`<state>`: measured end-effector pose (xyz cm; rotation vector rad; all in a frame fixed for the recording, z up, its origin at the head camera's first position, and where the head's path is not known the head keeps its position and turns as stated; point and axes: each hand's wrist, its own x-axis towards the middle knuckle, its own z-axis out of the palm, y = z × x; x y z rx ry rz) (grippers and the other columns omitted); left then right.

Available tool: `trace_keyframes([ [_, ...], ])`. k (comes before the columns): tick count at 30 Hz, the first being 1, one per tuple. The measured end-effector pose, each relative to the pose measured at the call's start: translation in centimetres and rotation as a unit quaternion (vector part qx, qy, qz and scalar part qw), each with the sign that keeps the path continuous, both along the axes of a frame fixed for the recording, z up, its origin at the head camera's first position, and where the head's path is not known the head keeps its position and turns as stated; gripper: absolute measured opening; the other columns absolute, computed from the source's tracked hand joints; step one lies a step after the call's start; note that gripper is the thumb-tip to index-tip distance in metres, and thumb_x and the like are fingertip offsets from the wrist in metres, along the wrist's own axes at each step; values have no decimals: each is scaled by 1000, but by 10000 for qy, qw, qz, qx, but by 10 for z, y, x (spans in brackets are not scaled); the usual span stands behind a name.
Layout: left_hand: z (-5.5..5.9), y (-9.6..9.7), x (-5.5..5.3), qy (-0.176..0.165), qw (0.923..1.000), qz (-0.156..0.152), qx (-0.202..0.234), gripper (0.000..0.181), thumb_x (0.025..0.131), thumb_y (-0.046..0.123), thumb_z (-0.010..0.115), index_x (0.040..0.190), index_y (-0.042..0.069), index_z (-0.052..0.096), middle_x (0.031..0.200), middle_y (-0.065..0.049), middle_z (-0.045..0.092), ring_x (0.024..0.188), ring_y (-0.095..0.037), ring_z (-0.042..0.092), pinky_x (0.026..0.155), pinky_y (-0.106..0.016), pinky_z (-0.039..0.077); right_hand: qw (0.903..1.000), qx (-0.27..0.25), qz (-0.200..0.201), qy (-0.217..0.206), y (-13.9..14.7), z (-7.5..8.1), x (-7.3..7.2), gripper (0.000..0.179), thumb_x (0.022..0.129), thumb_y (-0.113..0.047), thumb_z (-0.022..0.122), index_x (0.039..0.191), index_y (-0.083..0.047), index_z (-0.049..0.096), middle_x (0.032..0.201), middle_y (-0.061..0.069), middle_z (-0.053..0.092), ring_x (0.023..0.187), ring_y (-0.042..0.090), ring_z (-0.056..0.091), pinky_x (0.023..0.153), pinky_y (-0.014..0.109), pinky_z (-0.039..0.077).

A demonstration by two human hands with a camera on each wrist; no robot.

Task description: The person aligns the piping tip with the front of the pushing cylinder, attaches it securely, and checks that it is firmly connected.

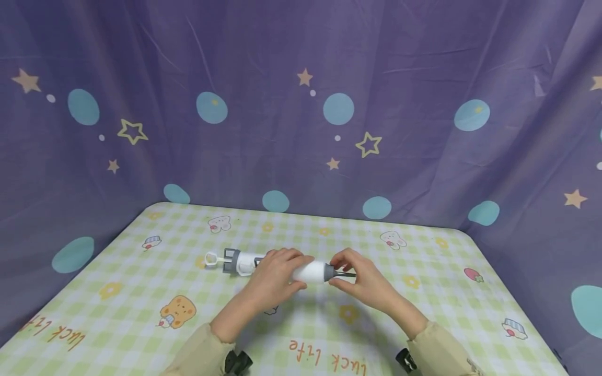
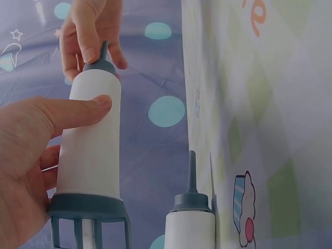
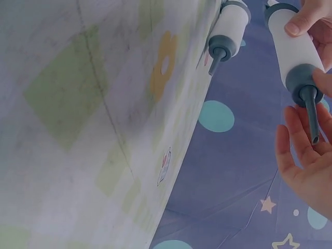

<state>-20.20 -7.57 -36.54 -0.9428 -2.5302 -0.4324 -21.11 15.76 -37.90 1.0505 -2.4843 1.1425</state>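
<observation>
My left hand (image 1: pixel 275 277) grips the white barrel of a large syringe (image 1: pixel 311 272), its thumb lying along the barrel in the left wrist view. The syringe has a blue-grey slotted collar at the back and a tapered blue-grey nozzle (image 3: pixel 311 111) at the front, pointing right in the head view. At that nozzle end my right hand (image 1: pixel 367 284) pinches the grey cap (image 3: pixel 303 83) with thumb and fingers. A second, similar syringe (image 2: pixel 190 228) lies on the table behind the left hand, and its ring-ended plunger (image 1: pixel 210 258) sticks out leftward. The left hand hides most of its barrel.
A green-and-white checked cloth (image 1: pixel 409 324) with cartoon prints covers the table. Behind the table's far edge hangs a purple curtain (image 1: pixel 282 141) with stars and blue dots. Dark straps (image 1: pixel 237 362) sit at both wrists.
</observation>
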Motion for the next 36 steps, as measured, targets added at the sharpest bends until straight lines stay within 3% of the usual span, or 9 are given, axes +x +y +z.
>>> trace_keyframes([
  [8,0,-1,0,-37,10000,0,24,53,69,28,78,117,20,61,107,5,61,95,-14,56,81,-35,44,9981,151,-130,-589,1,3,2,23,87,-33,59,105,-19,53,100,-7,60,88,11,57,72,27,50],
  [11,-1,-1,0,-23,10000,7,34,53,68,28,79,117,21,61,107,5,61,95,-14,56,81,-34,44,9967,196,-177,-773,-1,8,6,20,89,-28,57,105,-17,53,99,-4,61,87,13,58,67,25,50],
  [16,0,-1,0,37,10000,-16,17,52,69,29,78,117,21,61,106,5,61,94,-13,56,79,-34,43,9948,275,-259,-951,-6,19,13,15,92,-16,53,106,-11,53,98,0,62,86,16,60,73,31,51],
  [24,0,1,2,-13,10000,-34,39,51,68,28,79,116,22,61,105,6,62,93,-13,57,79,-33,43,9949,326,-159,-945,0,-1,-1,16,96,-29,45,106,-19,52,90,-8,63,80,11,61,70,26,48],
  [30,-1,3,1,8,9999,-92,62,52,67,27,79,115,22,62,104,6,62,92,-14,57,77,-34,43,9947,301,-192,-961,0,-4,-2,20,97,-34,39,104,-21,53,82,-11,62,71,8,60,66,24,46],
  [36,-1,2,1,23,10000,-54,-2,52,68,28,79,116,21,61,105,6,62,93,-13,57,78,-34,42,9946,303,-275,-949,1,-4,-2,23,97,-33,40,107,-18,54,85,-11,63,76,14,62,68,25,46],
])
